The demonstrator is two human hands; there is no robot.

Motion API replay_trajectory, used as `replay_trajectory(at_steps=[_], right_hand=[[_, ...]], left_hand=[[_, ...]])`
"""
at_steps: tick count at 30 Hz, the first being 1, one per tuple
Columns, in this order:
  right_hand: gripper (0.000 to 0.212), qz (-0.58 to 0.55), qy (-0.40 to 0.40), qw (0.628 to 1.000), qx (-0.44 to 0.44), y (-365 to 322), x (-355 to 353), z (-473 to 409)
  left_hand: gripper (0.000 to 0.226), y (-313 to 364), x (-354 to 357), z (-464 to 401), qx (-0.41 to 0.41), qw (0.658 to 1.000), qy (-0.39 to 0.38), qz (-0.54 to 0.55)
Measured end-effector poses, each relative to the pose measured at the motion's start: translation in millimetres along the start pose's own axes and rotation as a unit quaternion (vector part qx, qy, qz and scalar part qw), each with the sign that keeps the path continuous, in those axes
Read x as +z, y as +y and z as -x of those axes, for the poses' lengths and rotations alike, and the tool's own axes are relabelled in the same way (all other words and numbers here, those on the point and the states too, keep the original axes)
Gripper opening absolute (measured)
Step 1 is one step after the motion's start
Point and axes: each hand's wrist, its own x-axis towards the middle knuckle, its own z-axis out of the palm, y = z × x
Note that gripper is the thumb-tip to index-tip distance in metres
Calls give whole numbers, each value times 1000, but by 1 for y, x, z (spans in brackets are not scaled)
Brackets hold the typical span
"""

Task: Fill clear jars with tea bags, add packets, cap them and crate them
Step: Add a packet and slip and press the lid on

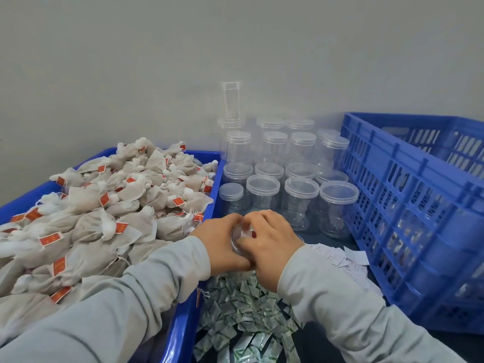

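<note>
Your left hand [222, 244] and right hand [269, 242] both grip one clear jar [242, 238] between them, fingers curled round it. It stands upright above the packets [235, 310], so the blue crate [408, 205] lies to your right, nearer the right hand.

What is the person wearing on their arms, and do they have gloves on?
Both arms wear long, light grey sleeves of soft, plain cloth that end at the wrists, with no writing or patterns on them. The left hand and right hand are bare: no gloves. No rings, watch or bracelet show.
</note>
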Motion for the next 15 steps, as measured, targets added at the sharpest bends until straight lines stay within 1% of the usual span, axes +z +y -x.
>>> replay_trajectory(at_steps=[3, 5, 6, 7, 8, 9, 10, 11, 14, 15], right_hand=[[40, -11, -51, 999, -4, 4, 0, -7], [44, -72, -56, 996, 11, 7, -5, -8], [48, -141, -45, 989, 30, 10, -9, -7], [51, -230, -16, 972, 50, 13, -14, -4], [54, -318, 24, 945, 68, 16, -17, 0], [56, -380, 61, 920, 77, 20, -18, 4], [59, -407, 79, 907, 80, 24, -20, 9], [63, -411, 68, 905, 81, 28, -20, 13], [86, -382, -33, 918, 97, 32, -13, 17], [93, -378, -47, 918, 105, 31, -10, 17]], left_hand=[[64, -2, 1, -1, 0, 1000, -2, -1], [68, -3, 2, 0, 5, 999, 8, 38], [70, -4, 2, 0, 9, 998, 13, 54], [70, -5, 2, 0, 14, 998, 16, 63], [70, -6, 3, 0, 18, 997, 19, 68], [69, -7, 3, 0, 20, 997, 24, 70], [68, -8, 3, 0, 22, 997, 31, 73], [68, -8, 3, 0, 24, 996, 41, 75], [66, -8, 0, 2, 30, 993, 58, 102], [67, -8, -1, 3, 33, 991, 57, 114]])
